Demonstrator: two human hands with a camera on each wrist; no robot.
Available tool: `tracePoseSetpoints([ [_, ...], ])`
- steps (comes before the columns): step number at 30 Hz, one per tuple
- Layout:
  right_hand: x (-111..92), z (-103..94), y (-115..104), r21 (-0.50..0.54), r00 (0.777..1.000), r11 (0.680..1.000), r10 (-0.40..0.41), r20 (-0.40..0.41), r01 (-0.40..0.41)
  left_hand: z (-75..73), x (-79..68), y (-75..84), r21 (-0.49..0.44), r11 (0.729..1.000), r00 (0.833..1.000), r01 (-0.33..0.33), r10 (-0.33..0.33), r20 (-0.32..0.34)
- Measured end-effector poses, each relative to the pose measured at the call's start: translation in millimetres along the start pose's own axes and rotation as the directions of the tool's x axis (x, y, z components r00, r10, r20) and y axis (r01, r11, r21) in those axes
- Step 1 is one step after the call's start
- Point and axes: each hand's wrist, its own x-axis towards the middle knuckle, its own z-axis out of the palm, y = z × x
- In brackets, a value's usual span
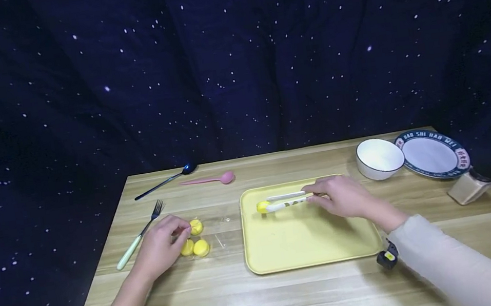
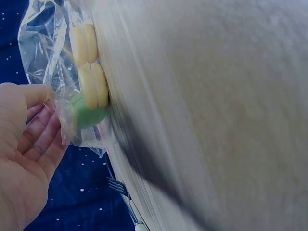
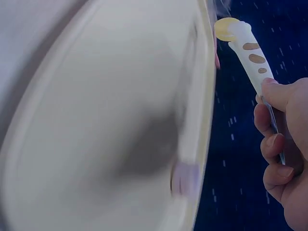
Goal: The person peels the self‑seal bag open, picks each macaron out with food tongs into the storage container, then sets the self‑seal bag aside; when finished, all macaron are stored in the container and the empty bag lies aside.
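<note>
Fingers of the right hand, stretched toward ten o'clock, are curled round tongs, a cookie clamped above the tray. At its nine o'clock, a bag is pinched by the left hand.

So the right hand's grip, lower right, has spotted white tongs pinching a round yellow piece up top; pale tray hogs the left, starry dark cloth behind.
</note>
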Motion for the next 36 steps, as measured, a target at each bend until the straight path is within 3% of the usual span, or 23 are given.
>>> tracePoseSetpoints([
  [9, -49.1, -31.0, 40.7, -0.104, 0.988, 0.984, 0.139, -0.074, -0.146, 2.3, 0.2, -0.9, 0.007, 1.0, 1.0, -0.007, 0.007, 0.009],
  [15, -64.0, -29.9, 55.2, -0.147, 0.985, 0.978, 0.131, -0.111, -0.146, 2.1, 0.5, -2.2, 0.001, 1.0, 1.0, -0.004, 0.004, 0.015],
  [24, -72.8, -19.9, 54.8, -0.199, 0.983, 0.967, 0.136, -0.126, -0.159, 1.1, 0.8, -2.1, 0.006, 1.0, 0.999, 0.02, -0.02, 0.031],
  [36, -80.6, -17.4, 44.4, -0.233, 0.992, 0.97, 0.048, -0.115, -0.074, 0.9, 0.9, -2.1, 0.009, 1.0, 1.0, 0.009, -0.009, 0.024],
])
